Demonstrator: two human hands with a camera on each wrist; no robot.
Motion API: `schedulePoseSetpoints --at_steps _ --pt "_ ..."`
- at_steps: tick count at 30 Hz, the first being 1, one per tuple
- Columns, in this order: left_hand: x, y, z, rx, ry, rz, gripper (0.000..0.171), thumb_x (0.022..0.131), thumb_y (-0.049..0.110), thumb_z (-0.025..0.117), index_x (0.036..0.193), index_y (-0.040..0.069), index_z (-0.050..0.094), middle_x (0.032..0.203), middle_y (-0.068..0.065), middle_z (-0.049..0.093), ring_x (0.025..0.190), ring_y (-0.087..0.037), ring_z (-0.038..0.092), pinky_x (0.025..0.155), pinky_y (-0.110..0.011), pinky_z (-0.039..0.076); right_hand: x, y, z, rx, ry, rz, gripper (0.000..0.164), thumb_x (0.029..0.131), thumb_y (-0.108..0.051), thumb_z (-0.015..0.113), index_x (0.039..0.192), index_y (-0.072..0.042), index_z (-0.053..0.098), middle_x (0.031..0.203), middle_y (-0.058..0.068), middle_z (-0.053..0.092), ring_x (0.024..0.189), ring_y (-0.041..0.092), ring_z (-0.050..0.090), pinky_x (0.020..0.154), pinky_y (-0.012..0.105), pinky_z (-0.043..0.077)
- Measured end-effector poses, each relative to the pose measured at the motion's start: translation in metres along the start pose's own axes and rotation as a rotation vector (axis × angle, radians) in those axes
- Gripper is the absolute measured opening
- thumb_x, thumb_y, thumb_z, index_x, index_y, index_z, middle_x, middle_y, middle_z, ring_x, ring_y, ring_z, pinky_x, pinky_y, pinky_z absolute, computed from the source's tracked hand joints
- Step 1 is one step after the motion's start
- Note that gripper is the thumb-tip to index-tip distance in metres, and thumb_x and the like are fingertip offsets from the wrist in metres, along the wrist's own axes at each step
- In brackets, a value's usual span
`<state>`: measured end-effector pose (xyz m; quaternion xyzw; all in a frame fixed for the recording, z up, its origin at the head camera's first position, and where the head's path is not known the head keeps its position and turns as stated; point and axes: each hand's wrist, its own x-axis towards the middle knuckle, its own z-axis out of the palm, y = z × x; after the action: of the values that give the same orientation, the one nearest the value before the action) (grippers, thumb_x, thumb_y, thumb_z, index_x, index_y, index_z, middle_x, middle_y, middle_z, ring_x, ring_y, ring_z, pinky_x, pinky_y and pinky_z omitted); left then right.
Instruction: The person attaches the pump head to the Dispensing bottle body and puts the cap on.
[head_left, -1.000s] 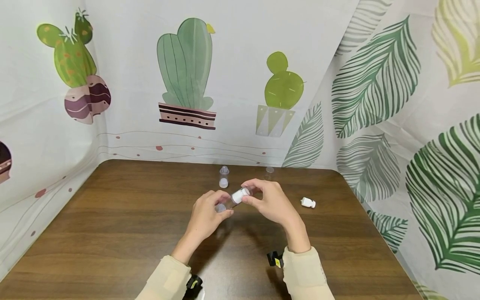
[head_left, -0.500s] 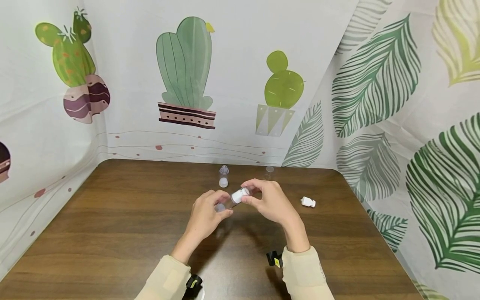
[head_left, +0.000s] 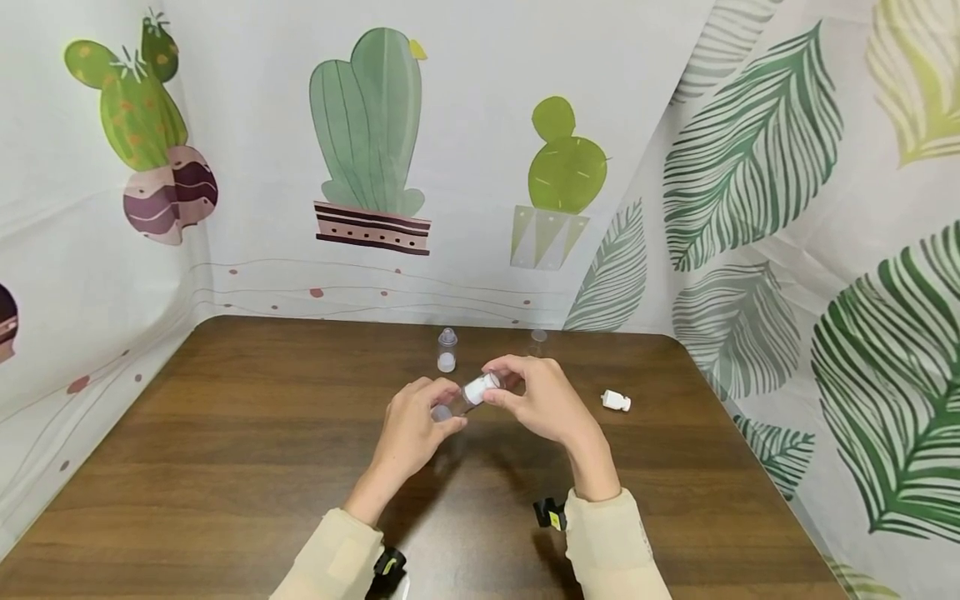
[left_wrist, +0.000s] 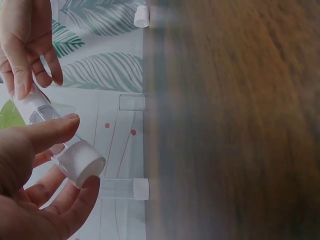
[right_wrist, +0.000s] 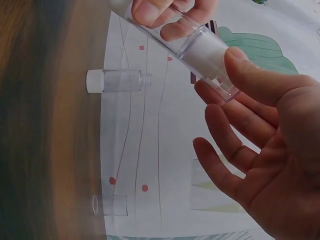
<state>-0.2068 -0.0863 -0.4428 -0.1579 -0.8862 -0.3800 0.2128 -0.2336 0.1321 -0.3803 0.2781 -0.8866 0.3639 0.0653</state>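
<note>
A slim clear bottle with white parts at both ends is held tilted above the table. My left hand grips its lower end, thumb and fingers round the clear body near the white base. At the upper end my right hand pinches the clear section over the white collar between thumb and fingertips. In the right wrist view, the right hand's other fingers stay loosely bent, off the bottle. Whether the two parts are turning against each other I cannot tell.
Behind the hands stands another clear bottle with a white base and no cap. A clear cap sits to its right, partly hidden by the right hand in the head view. A small white pump head lies on the brown table at right.
Both hands keep the same hold on the bottle with hardly any movement. The head view has tipped down very slightly.
</note>
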Motion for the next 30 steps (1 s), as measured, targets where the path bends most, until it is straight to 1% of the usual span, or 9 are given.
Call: schedulePoseSetpoints --at_steps 2,5,14,17,18,22,26,30 --pt "0.0007 0.0004 0.0001 0.015 0.009 0.011 0.038 0.071 0.011 0.099 0.101 0.013 0.076 0.093 -0.003 0.073 0.087 -0.024 0.067 0.075 -0.042 0.052 0.0004 -0.0001 -0.0004 -0.002 -0.001 0.006 0.027 0.092 -0.017 0.085 0.116 -0.007 0.077 0.088 -0.006 0.074 0.078 0.009 0.065 0.069 0.028 0.052" --pt "0.0014 0.0010 -0.0004 0.033 0.018 0.023 0.038 0.070 0.011 0.100 0.100 0.014 0.076 0.092 -0.003 0.072 0.086 -0.024 0.065 0.074 -0.041 0.051 0.0006 0.0002 -0.0001 -0.002 0.001 0.016 0.025 0.092 -0.017 0.085 0.114 -0.007 0.077 0.086 -0.006 0.073 0.075 0.008 0.064 0.069 0.026 0.053" --pt "0.0003 0.0019 -0.0019 0.039 0.018 0.021 0.037 0.071 0.013 0.099 0.100 0.015 0.076 0.094 -0.002 0.074 0.086 -0.024 0.067 0.073 -0.042 0.052 0.0003 0.0006 0.0003 -0.013 0.000 0.016 0.026 0.092 -0.020 0.085 0.113 -0.008 0.077 0.088 -0.006 0.074 0.076 0.008 0.064 0.070 0.027 0.053" --pt "-0.0001 0.0023 -0.0025 0.021 0.005 -0.001 0.038 0.072 0.014 0.099 0.102 0.015 0.076 0.095 -0.002 0.074 0.088 -0.024 0.068 0.075 -0.042 0.053 0.0002 0.0012 -0.0004 -0.011 -0.007 0.019 0.027 0.092 -0.021 0.085 0.115 -0.009 0.077 0.089 -0.007 0.074 0.078 0.008 0.065 0.072 0.028 0.053" --pt "-0.0002 0.0024 -0.0025 0.011 -0.001 -0.009 0.037 0.072 0.014 0.099 0.102 0.015 0.076 0.096 -0.003 0.074 0.089 -0.024 0.069 0.076 -0.042 0.053 0.0002 0.0011 -0.0007 -0.010 -0.010 0.018 0.027 0.093 -0.022 0.085 0.116 -0.010 0.077 0.089 -0.007 0.074 0.080 0.008 0.065 0.073 0.031 0.054" --pt "-0.0003 0.0026 -0.0031 -0.017 -0.024 -0.035 0.037 0.074 0.017 0.098 0.104 0.016 0.076 0.099 -0.003 0.075 0.094 -0.024 0.070 0.080 -0.042 0.054 -0.0002 -0.0005 -0.0027 -0.026 -0.011 -0.002 0.028 0.093 -0.023 0.084 0.117 -0.010 0.076 0.092 -0.008 0.074 0.085 0.009 0.066 0.078 0.034 0.055" --pt "-0.0001 0.0019 -0.0024 -0.034 -0.031 -0.043 0.038 0.075 0.016 0.098 0.105 0.017 0.076 0.101 -0.003 0.075 0.096 -0.024 0.071 0.081 -0.042 0.054 -0.0013 -0.0014 -0.0051 -0.047 -0.007 -0.018 0.029 0.094 -0.024 0.084 0.118 -0.010 0.076 0.094 -0.008 0.074 0.088 0.010 0.068 0.081 0.034 0.053" --pt "0.0002 0.0012 -0.0012 -0.047 -0.028 -0.041 0.038 0.074 0.014 0.098 0.105 0.017 0.075 0.100 -0.003 0.075 0.096 -0.024 0.071 0.081 -0.043 0.054 -0.0022 -0.0004 -0.0063 -0.050 -0.012 -0.015 0.031 0.093 -0.024 0.084 0.119 -0.010 0.076 0.095 -0.008 0.075 0.092 0.014 0.069 0.084 0.037 0.052"
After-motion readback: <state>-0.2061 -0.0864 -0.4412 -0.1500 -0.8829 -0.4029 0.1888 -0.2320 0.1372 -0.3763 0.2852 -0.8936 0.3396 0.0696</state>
